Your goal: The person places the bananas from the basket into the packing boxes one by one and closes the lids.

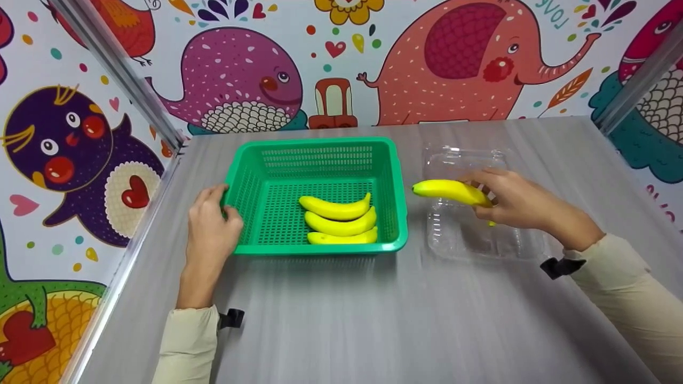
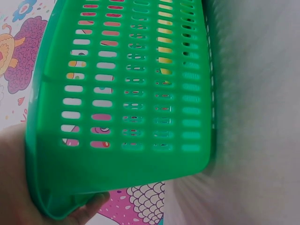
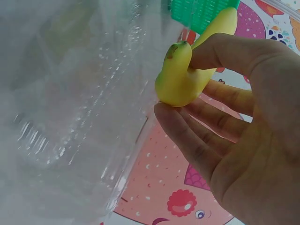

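My left hand (image 1: 212, 226) grips the left rim of a green plastic basket (image 1: 320, 248); in the left wrist view its fingers curl under the rim at the basket's corner. Inside the basket, toward its front right, lie three yellow bananas (image 1: 340, 221) side by side. Above a clear plastic container (image 1: 440, 245), my right hand (image 1: 515, 200) pinches another banana (image 1: 451, 191) between thumb and fingers. That banana points left toward the basket's right rim. The right wrist view shows the held banana (image 3: 180, 86) by its stubby end, with the see-through container (image 3: 70, 140) beside it.
The basket and container stand side by side on a grey table (image 1: 373, 320). Behind them rises a wall (image 1: 341, 64) with cartoon animals, and a metal-edged side panel (image 1: 133, 256) borders the table on the left. Black wrist straps (image 1: 232, 318) sit at both sleeves.
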